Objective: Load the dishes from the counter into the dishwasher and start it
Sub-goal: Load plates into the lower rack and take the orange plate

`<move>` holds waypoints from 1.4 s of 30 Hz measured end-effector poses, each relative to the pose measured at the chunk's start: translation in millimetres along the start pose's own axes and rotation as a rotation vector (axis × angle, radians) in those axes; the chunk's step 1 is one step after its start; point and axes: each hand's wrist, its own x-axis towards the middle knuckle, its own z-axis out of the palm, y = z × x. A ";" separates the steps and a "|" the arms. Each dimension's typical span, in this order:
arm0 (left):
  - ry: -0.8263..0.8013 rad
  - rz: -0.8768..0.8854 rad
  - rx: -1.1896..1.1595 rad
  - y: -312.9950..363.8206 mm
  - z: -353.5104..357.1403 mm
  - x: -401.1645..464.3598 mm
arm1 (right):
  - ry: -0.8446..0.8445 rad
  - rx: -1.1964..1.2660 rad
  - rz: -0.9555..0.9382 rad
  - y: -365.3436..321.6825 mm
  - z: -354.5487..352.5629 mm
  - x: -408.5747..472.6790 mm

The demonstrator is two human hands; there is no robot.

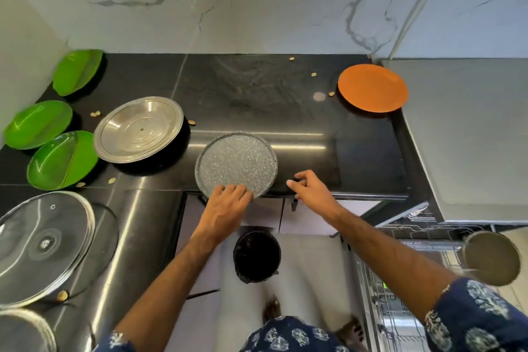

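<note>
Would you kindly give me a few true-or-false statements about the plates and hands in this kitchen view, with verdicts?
1. The left hand touches the near edge of the grey plate. True.
2. The orange plate lies left of the steel plate. False: it lies far to the right, at the counter's back right corner.
3. Three green plates lie at the counter's left end. True.
4. The right hand holds the orange plate. False: it holds nothing and hovers at the counter's front edge, beside the grey plate.
5. The grey plate is stacked on the steel plate. False: they lie apart.
</note>
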 end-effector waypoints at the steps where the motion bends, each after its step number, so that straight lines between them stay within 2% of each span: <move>1: 0.042 0.056 -0.044 11.8 -3.7 0.0 | -0.013 0.195 0.088 -0.9 1.9 -3.5; 3: 0.120 0.139 -0.155 39.2 -11.5 -0.3 | -0.018 0.536 0.216 2.4 -1.9 -9.5; 4: 0.152 0.174 -0.207 51.8 -14.5 -1.0 | -0.003 0.611 0.242 8.2 -6.0 -10.3; 9: 0.197 0.370 -0.361 107.9 -5.7 15.6 | 0.019 0.613 0.205 57.6 -58.5 -30.9; 14: 0.083 0.533 -0.418 158.2 -9.2 56.1 | 0.129 0.791 0.144 118.4 -141.6 -78.2; 17: 0.025 0.697 -0.417 203.1 -10.8 84.8 | 0.187 0.865 0.116 160.0 -208.0 -128.4; 20: -0.125 0.843 -0.420 262.4 5.3 106.0 | 0.213 0.722 0.141 211.9 -275.1 -187.4; 23: -0.329 0.884 -0.418 339.7 29.4 123.3 | 0.254 0.523 0.194 283.7 -335.8 -239.7; 27: -0.542 0.827 -0.450 444.7 63.2 150.9 | 0.396 0.347 0.381 373.9 -389.3 -279.2; 30: -0.658 0.755 -0.407 515.0 106.6 172.6 | 0.501 0.203 0.502 439.6 -410.3 -278.0; 36: -0.726 0.711 -0.315 634.4 225.2 212.7 | 0.617 0.011 0.550 558.3 -430.5 -213.2; 42: -0.689 0.675 -0.186 718.5 377.4 258.6 | 0.705 -0.127 0.426 661.9 -441.6 -107.1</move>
